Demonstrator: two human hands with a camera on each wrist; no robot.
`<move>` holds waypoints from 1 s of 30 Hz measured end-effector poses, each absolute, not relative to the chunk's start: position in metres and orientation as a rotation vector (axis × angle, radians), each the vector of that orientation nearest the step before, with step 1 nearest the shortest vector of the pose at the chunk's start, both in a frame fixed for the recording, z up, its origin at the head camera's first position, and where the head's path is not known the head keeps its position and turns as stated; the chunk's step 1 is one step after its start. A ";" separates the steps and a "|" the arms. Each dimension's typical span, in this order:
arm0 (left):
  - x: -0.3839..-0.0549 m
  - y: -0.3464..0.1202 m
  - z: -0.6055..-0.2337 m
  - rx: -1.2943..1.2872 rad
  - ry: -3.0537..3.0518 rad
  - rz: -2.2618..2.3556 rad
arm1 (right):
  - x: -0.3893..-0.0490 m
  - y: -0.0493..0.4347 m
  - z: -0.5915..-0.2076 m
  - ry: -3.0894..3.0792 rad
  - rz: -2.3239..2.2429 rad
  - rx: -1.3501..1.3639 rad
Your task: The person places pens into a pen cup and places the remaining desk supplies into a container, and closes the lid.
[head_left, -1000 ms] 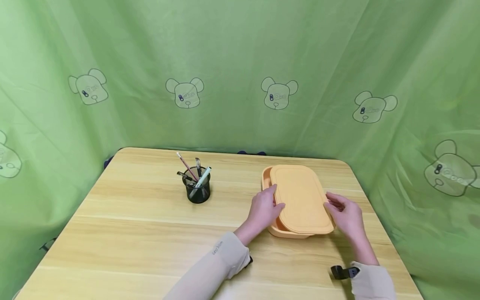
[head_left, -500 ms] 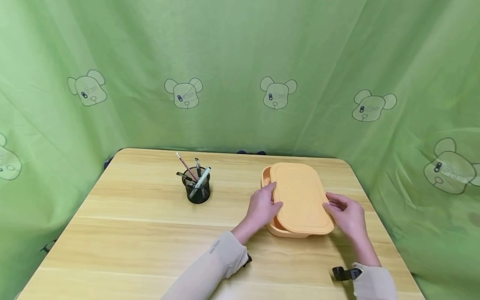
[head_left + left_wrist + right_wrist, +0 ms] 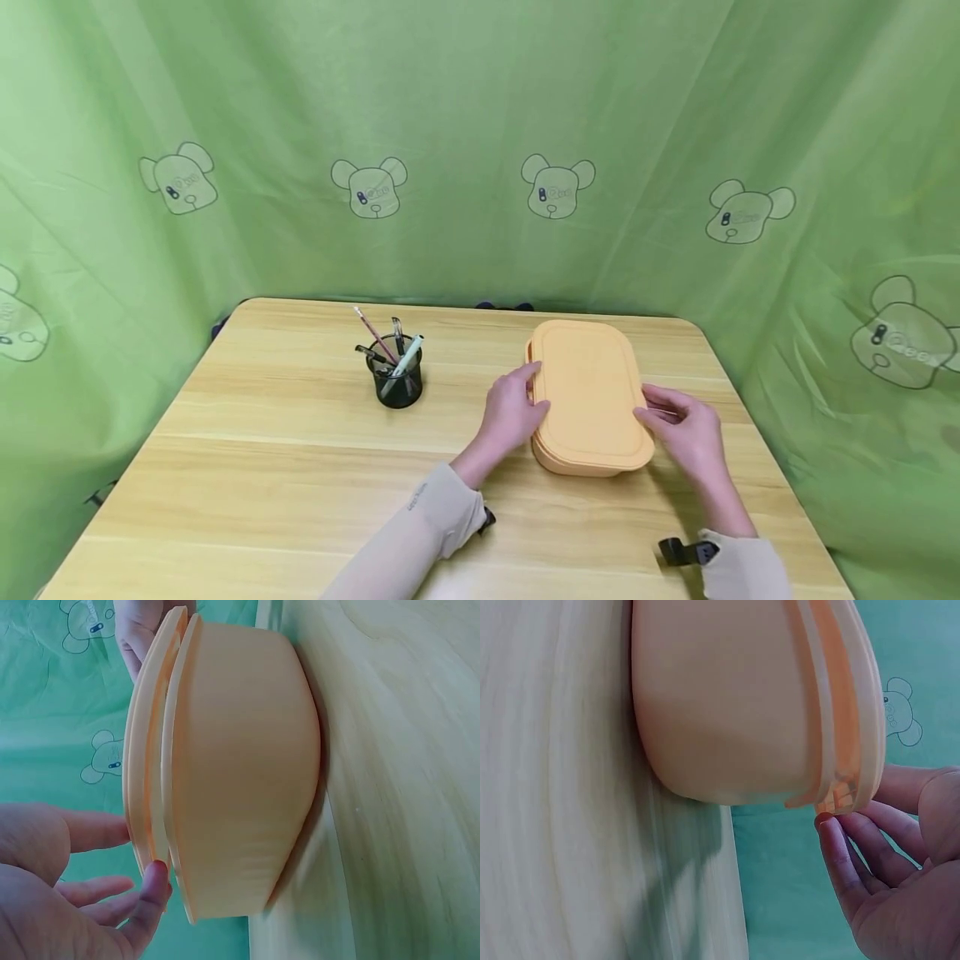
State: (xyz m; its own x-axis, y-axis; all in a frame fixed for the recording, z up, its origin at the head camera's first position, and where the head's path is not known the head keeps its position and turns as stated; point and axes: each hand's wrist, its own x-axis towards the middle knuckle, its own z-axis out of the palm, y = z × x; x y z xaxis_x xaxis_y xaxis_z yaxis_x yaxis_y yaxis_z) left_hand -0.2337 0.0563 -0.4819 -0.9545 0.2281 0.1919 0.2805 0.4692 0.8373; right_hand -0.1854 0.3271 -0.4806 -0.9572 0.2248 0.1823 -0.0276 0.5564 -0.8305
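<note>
An orange lid (image 3: 588, 392) lies over an orange plastic box (image 3: 581, 469) on the right part of the table. My left hand (image 3: 512, 410) pinches the lid's left edge between thumb and fingers. On the opposite edge, my right hand (image 3: 688, 432) holds the lid the same way. Both wrist views show a narrow gap between the lid (image 3: 139, 757) and the rim of the box (image 3: 240, 772), so the lid is not pressed down at these sides. The inside of the box is almost wholly hidden.
A black mesh pen holder (image 3: 398, 388) with several pens and a pencil stands left of the box. The wooden table (image 3: 270, 450) reaches a green curtain (image 3: 465, 92) at its back and sides.
Both hands have shifted the lid left and slightly away, so it now lines up with the box. The opening at the box's left side has nearly disappeared under it.
</note>
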 end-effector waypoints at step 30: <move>-0.239 0.052 -0.497 -0.333 -2.672 -1.679 | -0.191 0.322 -0.488 -2.570 1.403 -0.120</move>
